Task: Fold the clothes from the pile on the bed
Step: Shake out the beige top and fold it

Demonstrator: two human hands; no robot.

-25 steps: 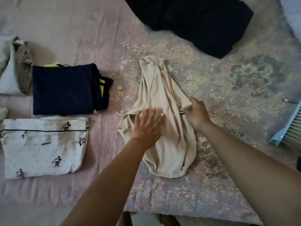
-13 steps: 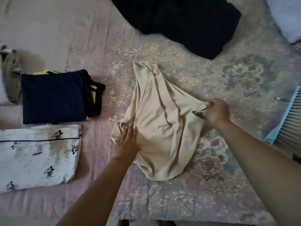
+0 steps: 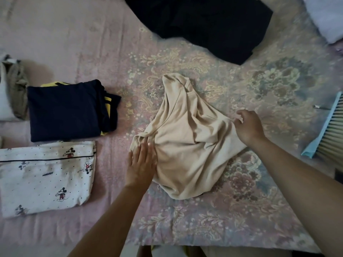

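Landmark: the beige garment (image 3: 187, 145), lying crumpled near the middle of the bed (image 3: 241, 219).
Bed surface: a pink spread with a faded floral print covered the bed; its near edge ran just below the garment, with only a dim strip of room showing past it.
Left hand (image 3: 142, 165): lay flat and open, fingers together, pressing on the garment's left edge; it gripped nothing.
Right hand (image 3: 247, 127): rested at the garment's right edge with fingers curled; whether it pinched the cloth could not be told.
Garment axis: its long axis ran from the near rounded hem away to a narrow bunched end, tilted slightly left; the middle was spread wide between the hands.
Left of the garment: a folded white cartoon-print piece (image 3: 46, 177) nearest, a folded navy piece with yellow stripes (image 3: 68, 110) beyond it, an olive and white bundle (image 3: 13, 89) at the frame's edge.
Right of the garment: a light blue brush (image 3: 326, 127), well apart.
Beyond the garment: a dark unfolded pile (image 3: 204, 25), apart from it; a pale pillow (image 3: 326, 15) at the far right corner.
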